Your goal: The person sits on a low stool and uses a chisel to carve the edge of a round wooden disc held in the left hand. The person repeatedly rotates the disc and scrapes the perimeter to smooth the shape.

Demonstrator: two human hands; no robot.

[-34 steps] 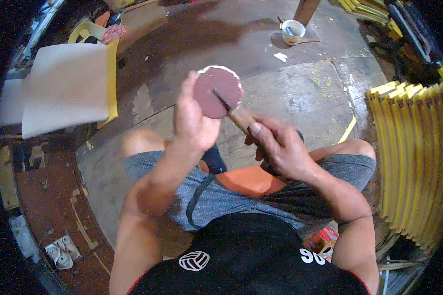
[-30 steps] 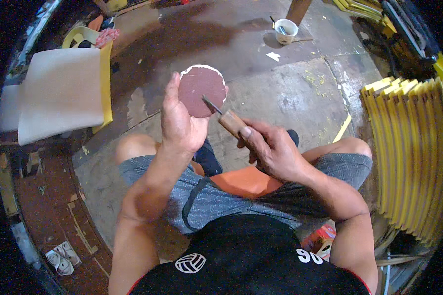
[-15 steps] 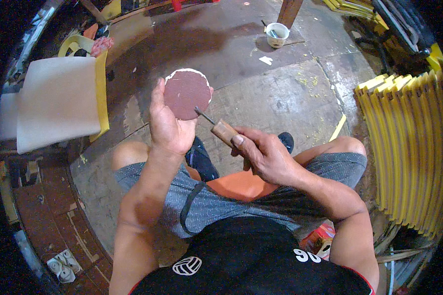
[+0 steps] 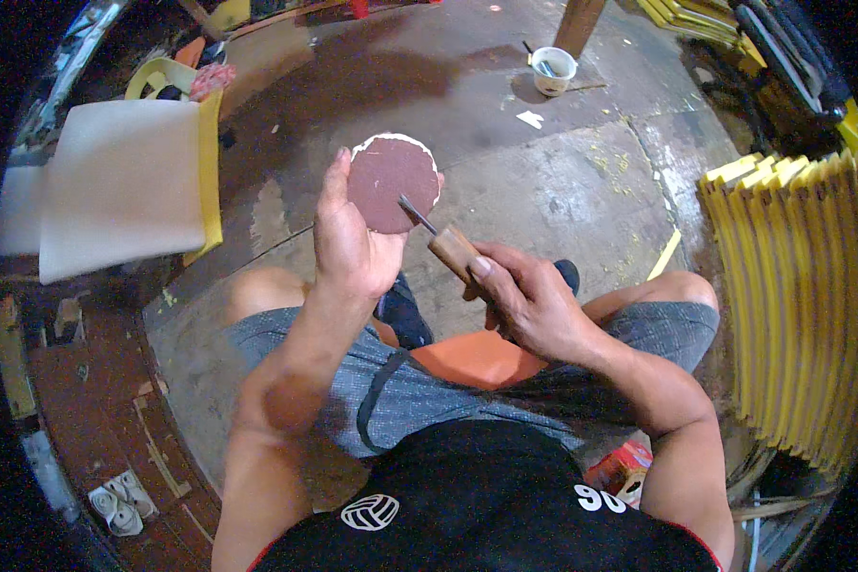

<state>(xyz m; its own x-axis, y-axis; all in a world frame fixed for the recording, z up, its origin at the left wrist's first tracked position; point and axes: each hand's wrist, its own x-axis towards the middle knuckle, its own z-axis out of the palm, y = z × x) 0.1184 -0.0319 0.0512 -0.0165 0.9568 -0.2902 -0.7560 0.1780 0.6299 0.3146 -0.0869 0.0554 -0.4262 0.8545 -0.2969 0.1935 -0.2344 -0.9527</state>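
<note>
A round reddish-brown sanding disc (image 4: pixel 386 176) with a ragged white rim rests in my left hand (image 4: pixel 357 248), its flat face turned up toward me. The left fingers curl round its edge and underside, partly hidden by it. My right hand (image 4: pixel 534 296) is closed on the wooden handle of a short tool with a thin dark metal shank (image 4: pixel 455 252), perhaps a chisel or gouge. The tool's tip lies over the lower middle of the disc; whether it touches the surface I cannot tell. An orange piece (image 4: pixel 481 359) lies in my lap below both hands.
At the right stands a tall stack of yellow-edged sheets (image 4: pixel 782 305). A white tub (image 4: pixel 553 71) with tools sits on the floor ahead, near a wooden post (image 4: pixel 579 29). A white padded panel (image 4: pixel 129 186) with a yellow edge is at the left. White rolls (image 4: pixel 121 505) lie lower left.
In the picture, both hands, the disc and the surroundings sit further right. The tool's tip has shifted across the disc from near its lower right edge toward the middle.
</note>
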